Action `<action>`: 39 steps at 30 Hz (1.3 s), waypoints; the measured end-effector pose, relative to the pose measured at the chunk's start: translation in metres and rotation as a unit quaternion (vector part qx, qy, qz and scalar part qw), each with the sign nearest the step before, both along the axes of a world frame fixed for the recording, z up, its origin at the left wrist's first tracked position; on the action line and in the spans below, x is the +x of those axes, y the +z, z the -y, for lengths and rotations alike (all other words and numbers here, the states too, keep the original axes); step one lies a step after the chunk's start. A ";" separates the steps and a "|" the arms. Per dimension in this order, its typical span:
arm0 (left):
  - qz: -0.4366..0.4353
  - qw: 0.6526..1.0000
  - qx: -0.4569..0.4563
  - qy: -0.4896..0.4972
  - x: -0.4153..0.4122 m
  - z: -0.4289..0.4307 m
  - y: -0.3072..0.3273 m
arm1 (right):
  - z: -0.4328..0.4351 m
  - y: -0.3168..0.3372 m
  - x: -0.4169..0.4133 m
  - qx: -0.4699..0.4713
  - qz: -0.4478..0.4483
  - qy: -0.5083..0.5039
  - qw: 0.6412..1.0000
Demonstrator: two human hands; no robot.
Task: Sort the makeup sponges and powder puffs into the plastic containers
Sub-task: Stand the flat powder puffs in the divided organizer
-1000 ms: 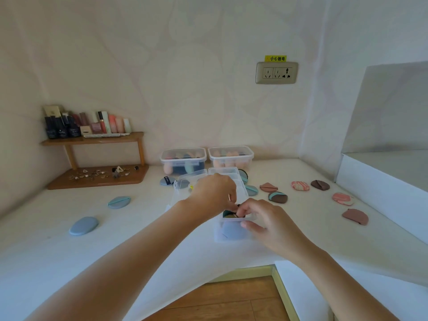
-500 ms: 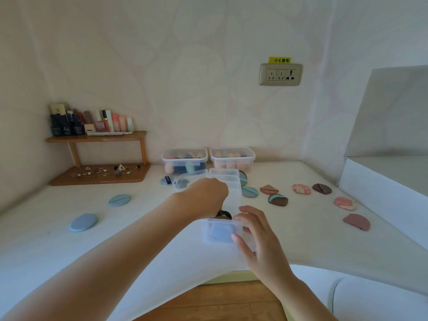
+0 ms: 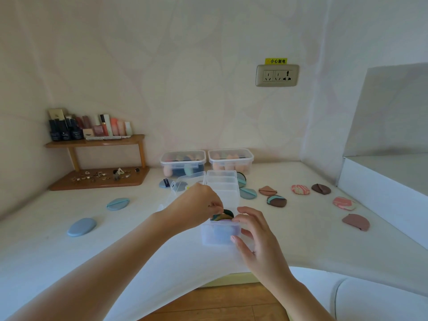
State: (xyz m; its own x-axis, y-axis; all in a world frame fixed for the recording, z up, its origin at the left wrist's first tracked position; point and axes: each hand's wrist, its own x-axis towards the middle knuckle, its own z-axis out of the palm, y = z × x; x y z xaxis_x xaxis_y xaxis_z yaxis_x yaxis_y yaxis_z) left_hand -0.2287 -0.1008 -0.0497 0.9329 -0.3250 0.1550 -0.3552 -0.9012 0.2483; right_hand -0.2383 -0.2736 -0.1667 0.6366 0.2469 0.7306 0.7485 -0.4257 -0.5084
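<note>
**Left hand** (image 3: 196,207): fingers curled, the tips pinching the upper edge of a dark teal powder puff (image 3: 226,213). The puff is held on edge at the mouth of the long clear container (image 3: 220,240), at its near end. It is partly sunk inside, above a lavender-blue puff (image 3: 222,231) that is seen through the front wall.

**Right hand** (image 3: 257,242): the container's near right corner is gripped just right of the pinch, with the thumb laid on the front wall and the forefinger on the rim.

**Beyond the grip:** the rest of the container runs away toward the wall. A clear lid (image 3: 185,180) is seen at its left side, partly hidden by the left hand. Against the wall two lidded tubs are set side by side. In the left tub (image 3: 183,158) pink and teal sponges are visible; in the right tub (image 3: 230,155), peach sponges.

**Left of the grip, loose on the white table (image 3: 46,256):**
- a blue oval puff (image 3: 81,226)
- a light blue strapped puff (image 3: 117,203), farther back
- a blue labelled puff (image 3: 165,183), near the lid

**Right of the grip, loose on the table:**
- a teal puff (image 3: 247,193)
- a tan puff (image 3: 267,190)
- a brown-and-teal puff (image 3: 276,200)
- a marbled pink puff (image 3: 300,189)
- a dark brown puff (image 3: 320,188)
- a second marbled pink puff (image 3: 344,203)
- a mauve puff (image 3: 356,221), the nearest and farthest right

**Far left of the grip:** a wooden shelf (image 3: 95,142) is stocked with cosmetics bottles (image 3: 90,127), and small jewellery (image 3: 102,176) is spread on its base board.

**High on the wall, above and right of the grip:** a socket plate (image 3: 277,75) is mounted under a yellow sticker (image 3: 276,61).
</note>
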 end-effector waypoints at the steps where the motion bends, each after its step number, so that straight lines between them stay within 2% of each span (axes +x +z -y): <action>1: 0.001 1.000 -0.003 -0.006 -0.001 -0.001 -0.001 | 0.000 0.000 0.000 0.000 -0.001 0.000 1.000; 7: 0.000 0.993 0.111 -0.042 0.007 0.009 -0.010 | 0.000 0.000 -0.002 0.024 -0.008 0.012 1.000; 11: -0.044 0.989 0.131 -0.057 0.013 0.013 -0.006 | 0.001 0.000 -0.002 0.020 -0.008 0.014 1.000; 13: -0.073 0.989 0.121 -0.037 0.011 0.015 -0.002 | 0.002 0.001 -0.002 0.012 -0.017 0.012 1.000; 18: -0.058 0.998 0.024 -0.022 -0.011 0.007 0.001 | 0.011 0.008 -0.001 -0.001 -0.079 0.049 0.996; 21: -0.014 0.998 0.050 -0.045 -0.019 -0.002 -0.008 | 0.017 0.014 0.002 0.028 -0.146 0.076 0.986; 24: 0.035 0.997 0.054 -0.052 -0.013 -0.011 -0.021 | 0.019 0.019 0.016 0.040 -0.174 0.038 0.983; 29: 0.030 0.998 0.029 -0.045 -0.014 -0.016 -0.027 | 0.020 0.023 0.049 0.043 -0.210 -0.054 0.975; 34: 0.084 0.994 0.051 -0.056 -0.022 -0.028 -0.025 | 0.019 0.029 0.091 -0.057 -0.171 -0.171 0.969; 39: 0.110 0.991 0.041 -0.057 -0.009 -0.055 -0.032 | -0.003 0.035 0.136 -0.114 -0.180 -0.171 0.962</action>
State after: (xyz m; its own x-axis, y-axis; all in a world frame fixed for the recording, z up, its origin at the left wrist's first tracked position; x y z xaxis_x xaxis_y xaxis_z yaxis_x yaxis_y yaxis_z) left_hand -0.2373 -0.0463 -0.0815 0.8361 -0.4468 0.3183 -0.4936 -0.8660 0.0808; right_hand -0.1027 -0.2703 -0.1314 0.9107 0.1059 0.3992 0.3378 -0.7471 -0.5724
